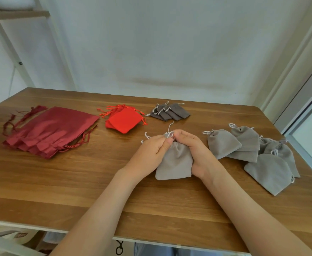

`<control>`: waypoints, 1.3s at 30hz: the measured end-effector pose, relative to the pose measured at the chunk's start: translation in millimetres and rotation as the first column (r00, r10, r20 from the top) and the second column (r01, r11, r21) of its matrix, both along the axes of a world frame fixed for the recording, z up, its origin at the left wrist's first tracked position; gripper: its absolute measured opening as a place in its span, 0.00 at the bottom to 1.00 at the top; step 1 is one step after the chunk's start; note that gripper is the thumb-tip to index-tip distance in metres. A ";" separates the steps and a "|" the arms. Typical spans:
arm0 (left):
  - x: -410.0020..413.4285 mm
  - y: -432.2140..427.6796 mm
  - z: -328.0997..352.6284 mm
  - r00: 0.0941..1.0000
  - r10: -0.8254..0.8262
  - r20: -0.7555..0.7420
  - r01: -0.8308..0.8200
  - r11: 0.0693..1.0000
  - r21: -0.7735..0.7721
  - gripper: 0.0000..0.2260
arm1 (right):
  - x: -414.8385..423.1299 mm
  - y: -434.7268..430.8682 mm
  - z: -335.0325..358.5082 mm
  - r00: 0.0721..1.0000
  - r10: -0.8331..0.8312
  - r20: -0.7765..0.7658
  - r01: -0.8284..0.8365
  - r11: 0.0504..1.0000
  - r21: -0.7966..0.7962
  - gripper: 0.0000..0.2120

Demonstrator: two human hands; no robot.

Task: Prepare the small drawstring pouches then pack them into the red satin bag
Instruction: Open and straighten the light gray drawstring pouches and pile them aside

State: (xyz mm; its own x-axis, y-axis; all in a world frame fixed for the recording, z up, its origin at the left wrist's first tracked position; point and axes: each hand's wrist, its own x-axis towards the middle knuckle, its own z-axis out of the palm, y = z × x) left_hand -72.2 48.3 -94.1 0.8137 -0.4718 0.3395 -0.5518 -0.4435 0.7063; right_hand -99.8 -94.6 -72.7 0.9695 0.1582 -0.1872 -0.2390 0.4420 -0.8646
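**Surface** (pixel 77 182): wooden. It lay bare along the near strip and the near-left quarter, which gave open approach.
**Far left:** a stack of red satin bags (pixel 49 130) blocked that corner, its cords trailing toward the back edge and the middle.
**Far centre:** small red pouches (pixel 122 120) and dark grey pouches (pixel 171 111) sat in two piles with a narrow bare gap between them.
**Right:** a heap of light grey pouches (pixel 262 154) overlapped and reached near the right edge, leaving little passage.
**Centre:** the left hand (pixel 149 154) and right hand (pixel 195 152) gripped the held pouch (pixel 175 161), and both forearms crossed the near strip.
**Lanes:** bare wood separated the hands from every pile.
**Back:** the wall (pixel 170 52) closed it off.
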 end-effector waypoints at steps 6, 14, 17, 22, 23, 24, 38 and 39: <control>4.1 3.1 -5.1 0.982 0.184 0.051 -0.179 0.980 -0.081 0.10 | 1.4 3.7 1.8 0.988 -0.112 0.104 0.124 0.985 -0.121 0.07; 1.6 1.9 -0.2 0.974 0.209 0.085 -0.183 0.952 -0.247 0.06 | 1.7 7.3 -1.7 0.982 -0.032 0.187 0.051 0.994 -0.099 0.06; 0.6 1.3 0.5 0.986 0.164 0.027 -0.153 0.959 -0.238 0.09 | 3.9 6.9 -4.9 0.980 -0.101 0.173 0.130 0.977 -0.168 0.05; -2.9 1.3 7.2 0.989 0.108 -0.105 -0.127 0.973 -0.195 0.10 | 3.8 7.2 -7.4 0.937 -0.193 0.290 0.291 0.891 -0.347 0.05; -2.7 1.6 8.5 0.987 0.084 -0.138 -0.109 0.976 -0.188 0.10 | 3.4 7.2 -8.4 0.925 -0.184 0.334 0.313 0.865 -0.392 0.07; -2.4 1.6 10.1 0.982 0.057 -0.180 -0.092 0.978 -0.190 0.11 | 3.2 6.9 -9.2 0.913 -0.171 0.369 0.330 0.844 -0.423 0.09; 6.0 5.2 15.0 0.731 -0.115 -0.672 -0.370 0.761 -0.533 0.11 | 3.6 -0.9 -2.5 0.938 -0.097 0.333 0.073 0.994 0.083 0.10; 5.8 5.3 16.8 0.703 -0.178 -0.688 -0.374 0.731 -0.571 0.10 | 3.2 -0.7 -2.0 0.931 -0.078 0.355 0.054 0.996 0.078 0.11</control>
State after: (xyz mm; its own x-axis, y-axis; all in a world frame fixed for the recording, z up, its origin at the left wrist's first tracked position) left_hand -66.4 53.6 -77.2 0.9539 -0.2659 -0.1390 0.2051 0.2399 0.9489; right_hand -96.6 -95.3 -74.7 0.9789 0.0916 0.1826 0.1124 0.5047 -0.8559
